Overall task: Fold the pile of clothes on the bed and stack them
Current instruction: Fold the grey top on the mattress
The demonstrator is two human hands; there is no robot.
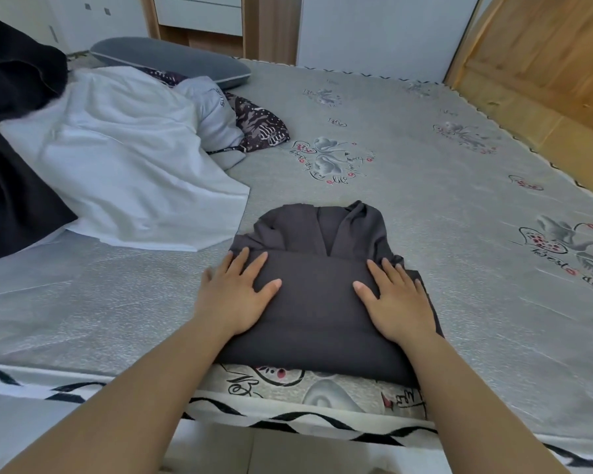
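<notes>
We press both palms flat, fingers straight, on the dark grey garment (319, 302) at the near edge of the bed (459, 200): left hand (235, 297) on its left side, right hand (396, 301) on its right. Its long axis runs away from us, unfolded collar end beyond our fingertips. The unfolded pile (117, 159) lies far left, nearer the left hand

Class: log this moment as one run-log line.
left hand: flat on dark grey garment | right hand: same | pile: unfolded
</notes>
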